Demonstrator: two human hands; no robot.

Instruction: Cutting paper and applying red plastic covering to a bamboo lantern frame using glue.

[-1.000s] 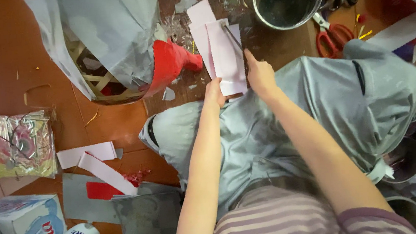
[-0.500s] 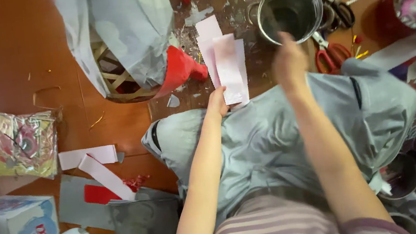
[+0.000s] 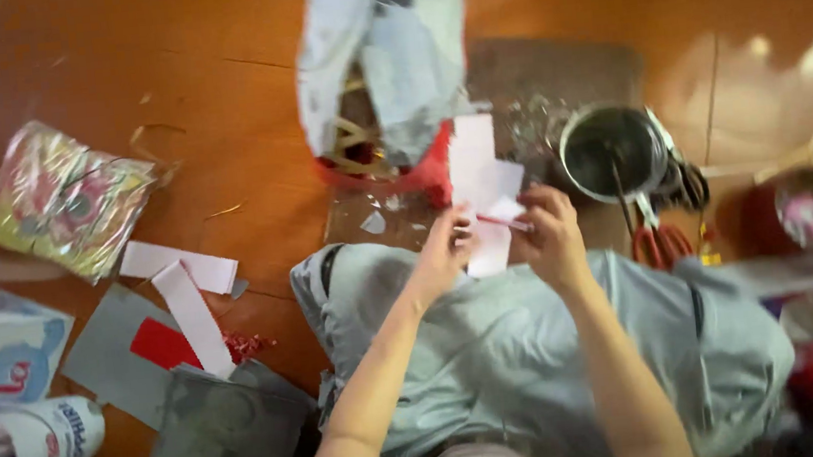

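My left hand [image 3: 440,253] and my right hand [image 3: 552,237] meet over my lap, which is covered in pale blue cloth [image 3: 534,345]. Between them lie white paper pieces [image 3: 481,178], stacked on the wooden floor just past my knees. The left fingers pinch the near edge of the paper. The right fingers grip a thin pinkish stick [image 3: 502,220] that lies across the paper toward the left hand. The view is blurred, so the stick's tip is unclear.
A metal pot [image 3: 615,151] stands right of the paper, with red-handled scissors [image 3: 658,244] beside it. A red basket under a plastic bag [image 3: 383,74] is beyond. White strips [image 3: 180,278], grey and red card [image 3: 157,343], a patterned packet [image 3: 61,200] and boxes lie at left.
My right hand lifted off the paper, reached to the metal pot, and is back at the paper holding a thin stick. The left hand stayed on the paper. The view shifted.
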